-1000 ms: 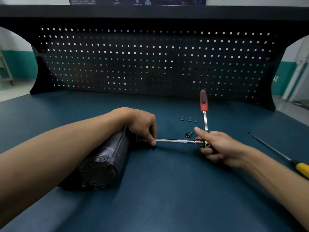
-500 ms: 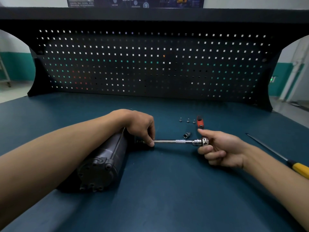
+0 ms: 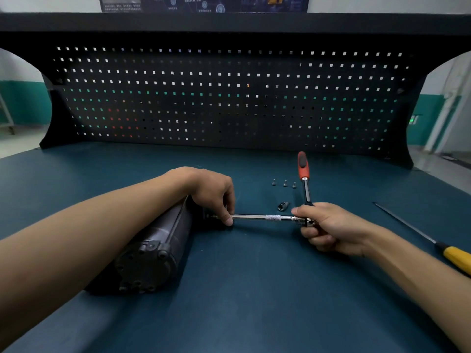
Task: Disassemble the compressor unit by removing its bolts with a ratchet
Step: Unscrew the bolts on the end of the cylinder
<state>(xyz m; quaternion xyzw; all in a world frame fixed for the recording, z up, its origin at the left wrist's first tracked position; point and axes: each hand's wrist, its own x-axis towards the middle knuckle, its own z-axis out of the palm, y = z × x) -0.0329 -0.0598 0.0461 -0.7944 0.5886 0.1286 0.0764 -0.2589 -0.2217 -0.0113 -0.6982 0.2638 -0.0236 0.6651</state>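
Note:
A dark cylindrical compressor unit (image 3: 153, 248) lies on its side on the blue bench (image 3: 254, 301), its bolted end cap facing me. My left hand (image 3: 214, 192) rests over its far end and pinches the tip of a chrome extension bar (image 3: 265, 217) where it meets the unit. My right hand (image 3: 328, 228) grips the ratchet head at the bar's other end. The ratchet's red handle (image 3: 303, 166) points up and away. Three removed bolts (image 3: 284, 183) stand in a row behind the bar.
A loose socket (image 3: 283, 206) lies just behind the bar. A long screwdriver with a yellow handle (image 3: 456, 258) lies at the right. A black pegboard (image 3: 229, 98) closes off the back of the bench.
The ratchet handle swung down toward the bench half a second ago and now stands up and away again. My left hand stays on the bar's tip.

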